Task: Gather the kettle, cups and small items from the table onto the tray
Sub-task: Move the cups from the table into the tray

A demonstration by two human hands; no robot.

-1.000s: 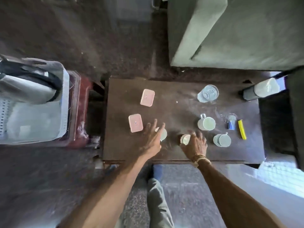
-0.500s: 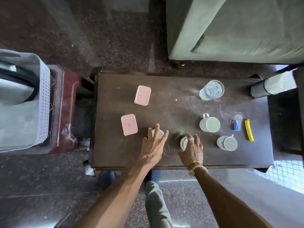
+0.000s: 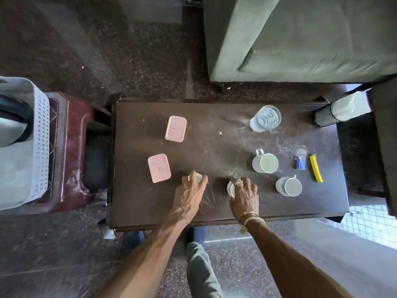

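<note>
On the dark wooden table [image 3: 214,134] my left hand [image 3: 190,195] curls over a small white cup [image 3: 196,178], mostly hidden under the fingers. My right hand [image 3: 243,196] is closed around a second small white cup [image 3: 231,188]. Two more white cups stand to the right, one [image 3: 266,163] farther back and one [image 3: 289,186] nearer. Two pink lidded boxes [image 3: 175,128] [image 3: 159,167] lie on the left half. A glass tumbler [image 3: 266,118], a small blue item [image 3: 299,161] and a yellow stick [image 3: 315,168] sit at the right. The white perforated tray [image 3: 40,143] holds the kettle [image 3: 10,125] at far left.
The tray rests on a dark red stool [image 3: 71,151] left of the table. A green sofa [image 3: 300,37] stands behind the table. A rolled white-and-black cylinder [image 3: 341,109] lies at the table's back right corner. My legs are below the near edge.
My left hand's fingers have curled down over the small cup they hovered above. The right hand stays on its cup. The camera view has shifted right, pushing the tray toward the left edge.
</note>
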